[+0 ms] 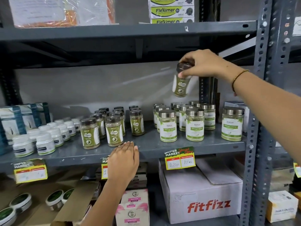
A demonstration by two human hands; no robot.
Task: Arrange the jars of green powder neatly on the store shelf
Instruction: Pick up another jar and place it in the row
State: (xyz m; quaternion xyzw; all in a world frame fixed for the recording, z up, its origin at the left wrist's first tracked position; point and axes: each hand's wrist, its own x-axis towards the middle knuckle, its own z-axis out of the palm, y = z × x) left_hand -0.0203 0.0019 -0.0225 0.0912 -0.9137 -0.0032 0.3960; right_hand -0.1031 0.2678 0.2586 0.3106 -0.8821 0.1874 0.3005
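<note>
While my right hand point(201, 64) has a dark-lidded jar of green powder point(182, 82) up in the air above the silver-lidded jars point(194, 124), I can judge how it handles. My fingers are clamped around its dark cap and the shoulder just under it, so the body hangs free below — a small plastic-looking jar, light enough for a one-handed pinch, I'd say. It looks shrink-wrapped over the lid, which probably makes that cap a bit slick; a grip lower down, around the labelled waist, would feel surer when I set it down. It is rigid, not likely to crush, and should survive a short drop, though it would topple its neighbours.

Its mates — the other dark-lidded jars point(114, 131) — stand in loose rows on the grey shelf point(149, 145) to the left, between the white tubs point(44, 143) and the silver-lidded group. My left hand point(124, 160) rests at the shelf's front lip, fingers together and flat, holding nothing, just beside the front jar.
</note>
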